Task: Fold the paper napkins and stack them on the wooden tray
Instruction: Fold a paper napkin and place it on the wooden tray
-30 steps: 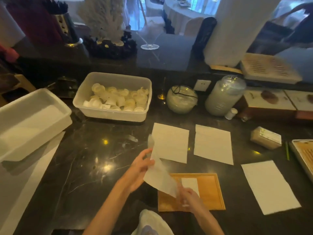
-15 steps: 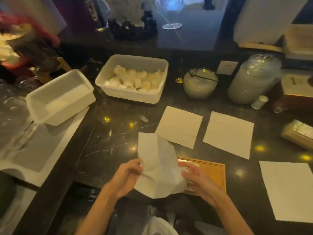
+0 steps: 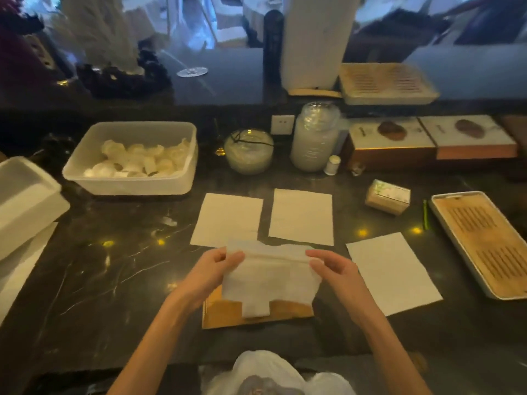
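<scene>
A white paper napkin [image 3: 271, 276] hangs folded over in the air above the wooden tray [image 3: 225, 312]. My left hand [image 3: 212, 270] pinches its upper left edge and my right hand [image 3: 333, 266] pinches its upper right edge. On the tray, a small folded napkin [image 3: 255, 310] peeks out below the held one. Three flat napkins lie on the dark marble counter: one behind the left hand [image 3: 228, 219], one in the middle [image 3: 301, 216] and one to the right [image 3: 392, 270].
A plastic tub of white rolled items [image 3: 134, 159] stands at back left, a white bin [image 3: 25, 201] at far left. Glass jars [image 3: 315, 136], gift boxes [image 3: 393, 143], a small carton [image 3: 388, 196] and a slatted tea tray [image 3: 484, 242] line the back and right.
The napkin, held loosely upright before, is now stretched sideways between both hands with its top folded over. The camera view has swung back to the right.
</scene>
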Demonstrator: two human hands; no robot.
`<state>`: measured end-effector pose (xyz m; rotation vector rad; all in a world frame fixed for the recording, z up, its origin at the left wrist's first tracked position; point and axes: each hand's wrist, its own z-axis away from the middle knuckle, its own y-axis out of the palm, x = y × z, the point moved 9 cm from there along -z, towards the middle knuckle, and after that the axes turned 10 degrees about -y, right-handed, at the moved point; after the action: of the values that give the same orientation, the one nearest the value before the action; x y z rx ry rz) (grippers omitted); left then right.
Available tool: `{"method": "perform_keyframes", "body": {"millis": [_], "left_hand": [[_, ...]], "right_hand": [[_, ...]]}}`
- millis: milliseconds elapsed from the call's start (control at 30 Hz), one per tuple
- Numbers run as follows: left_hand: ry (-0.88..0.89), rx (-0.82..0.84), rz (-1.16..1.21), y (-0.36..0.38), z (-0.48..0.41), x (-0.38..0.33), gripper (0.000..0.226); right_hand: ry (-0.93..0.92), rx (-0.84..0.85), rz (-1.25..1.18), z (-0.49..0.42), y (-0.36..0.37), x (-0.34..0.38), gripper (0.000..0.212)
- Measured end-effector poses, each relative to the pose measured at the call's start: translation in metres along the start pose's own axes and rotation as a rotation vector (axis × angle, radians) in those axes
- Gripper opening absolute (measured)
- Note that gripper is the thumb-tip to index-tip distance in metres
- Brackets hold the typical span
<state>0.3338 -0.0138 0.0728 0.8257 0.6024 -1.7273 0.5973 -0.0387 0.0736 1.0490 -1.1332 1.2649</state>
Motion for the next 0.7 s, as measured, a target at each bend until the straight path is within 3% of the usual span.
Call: {"method": "perform_keyframes", "body": {"millis": [233,400,567,633,700], "left_hand": [[0.093,0.008,-0.093,0.006,-0.007,-0.032,0.017],[0.148,0.019,-0.017,0.001,-0.004,-0.041,0.024],[0.191,-0.016,0.074,0.002,0.003,-0.048,0.038],[0.234,-0.023,0.090,0.002,0.005,-0.050,0.036],[0.295,-0.027,0.111,0.002,0.005,-0.054,0.041]], "right_hand": [[-0.017,-0.116,0.005,-0.005,-0.024,0.012,0.024],[-0.051,-0.039,-0.095,-0.016,-0.021,0.029,0.043],[-0.197,-0.121,-0.039,-0.025,-0.028,0.053,0.063],[-0.263,-0.127,-0.047,-0.024,-0.028,0.062,0.056],[-0.332,-0.141,-0.026,-0.021,-0.030,0.072,0.036]]}}
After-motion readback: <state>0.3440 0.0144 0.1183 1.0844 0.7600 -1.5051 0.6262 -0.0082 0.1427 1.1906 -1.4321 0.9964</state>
